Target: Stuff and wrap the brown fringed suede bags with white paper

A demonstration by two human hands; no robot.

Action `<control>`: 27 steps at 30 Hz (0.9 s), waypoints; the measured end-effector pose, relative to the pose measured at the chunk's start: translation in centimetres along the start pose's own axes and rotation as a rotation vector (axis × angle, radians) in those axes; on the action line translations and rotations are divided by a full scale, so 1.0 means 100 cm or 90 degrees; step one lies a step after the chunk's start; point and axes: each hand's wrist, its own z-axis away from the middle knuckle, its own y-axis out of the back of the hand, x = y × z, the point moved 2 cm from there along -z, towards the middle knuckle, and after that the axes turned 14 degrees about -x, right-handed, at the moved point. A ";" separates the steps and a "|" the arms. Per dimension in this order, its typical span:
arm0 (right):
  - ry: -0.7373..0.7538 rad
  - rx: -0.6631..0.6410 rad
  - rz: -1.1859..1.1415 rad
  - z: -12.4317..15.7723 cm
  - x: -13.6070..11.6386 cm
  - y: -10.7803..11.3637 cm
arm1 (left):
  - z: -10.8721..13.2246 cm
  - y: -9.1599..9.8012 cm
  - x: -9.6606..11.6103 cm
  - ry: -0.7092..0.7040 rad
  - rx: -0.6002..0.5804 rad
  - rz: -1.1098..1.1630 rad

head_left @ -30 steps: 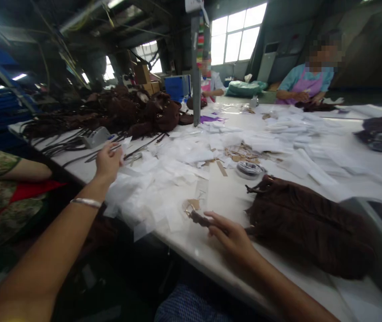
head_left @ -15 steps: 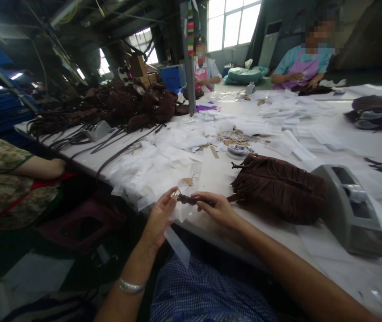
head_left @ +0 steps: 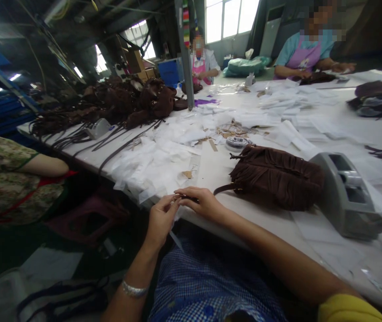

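A dark brown strap runs from the fringed brown bag on the table to my hands at the table's front edge. My right hand is closed on the strap from above. With its thumb and fingers, my left hand pinches the strap's end, where small metal hardware shows in part. The fingertips of both hands meet there and hide most of it. A thin white strip hangs below my left hand.
A grey tape dispenser stands right of the bag. White sheets and a tape roll lie beyond my hands. Brown bags are heaped far left near a metal post. One person sits at left; two work across the table.
My hands have drawn together over the strap's end, covering more of it. The strap by the bag now shows as a curve. The co-worker at far right has reached an arm outward.
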 end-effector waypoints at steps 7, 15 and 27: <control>-0.137 0.080 -0.198 0.007 0.005 0.002 | 0.007 0.020 -0.015 0.064 0.156 0.159; -0.061 -0.147 -0.237 0.012 -0.003 -0.007 | -0.009 0.031 -0.003 -0.066 0.224 0.169; -0.239 -0.025 -0.321 0.012 0.006 -0.009 | 0.054 0.020 -0.032 0.165 0.182 0.219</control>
